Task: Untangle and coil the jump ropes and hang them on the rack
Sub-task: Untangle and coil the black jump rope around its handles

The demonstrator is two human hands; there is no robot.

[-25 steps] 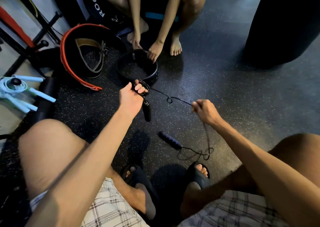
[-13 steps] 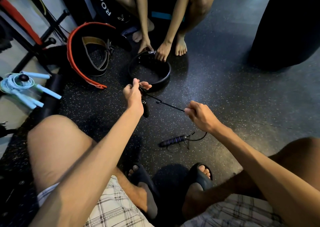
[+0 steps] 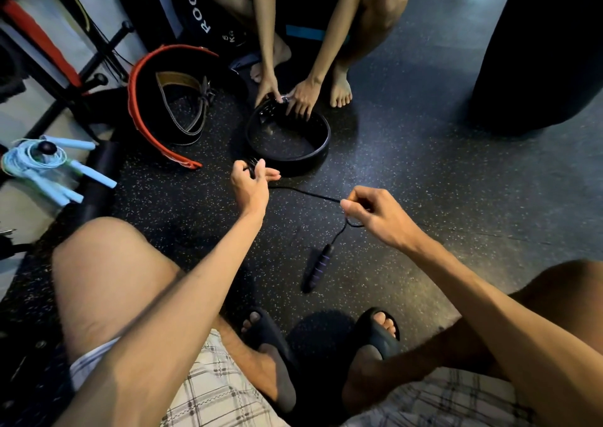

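Far left: blue jump rope (image 3: pixel 49 162) coiled beside the rack (image 3: pixel 98 79). My left grip (image 3: pixel 249 187) is curled round a small bundle of black jump rope (image 3: pixel 306 193) coils. The cord runs taut across to my right grip (image 3: pixel 375 214), thumb and forefinger pinched on it, a small loop (image 3: pixel 354 223) under the palm. Below, the purple-banded handle (image 3: pixel 318 268) hangs toward the floor (image 3: pixel 424 165); contact unclear. Risk: a harder pull likely cinches that loop into a knot; a slack pinch could let the bundle spring apart.

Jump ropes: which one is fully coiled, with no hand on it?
The light blue jump rope at the far left, bundled beside its blue handles. The thin black jump rope stretches between the left hand and the right hand.
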